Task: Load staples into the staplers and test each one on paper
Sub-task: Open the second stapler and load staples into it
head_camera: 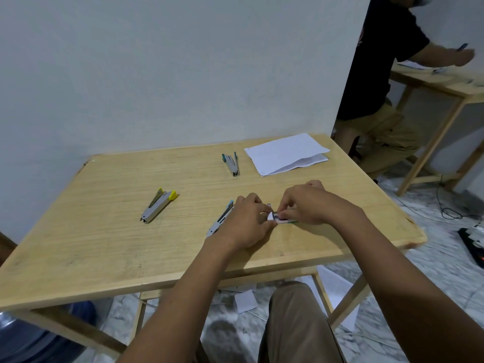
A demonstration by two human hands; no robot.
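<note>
With left hand (248,222) and right hand (307,205), pinched a small staple box (279,219) low over the desk (104,252), near its front edge; clenched each grip on that box by curled fingertips; had the blue stapler (220,222) lying partly under the left hand, yellow stapler (158,206) further left, green stapler (231,165) beyond, beside folded paper (286,153).

Small box (275,217) mostly covered; blue stapler (219,223) half hidden.
</note>
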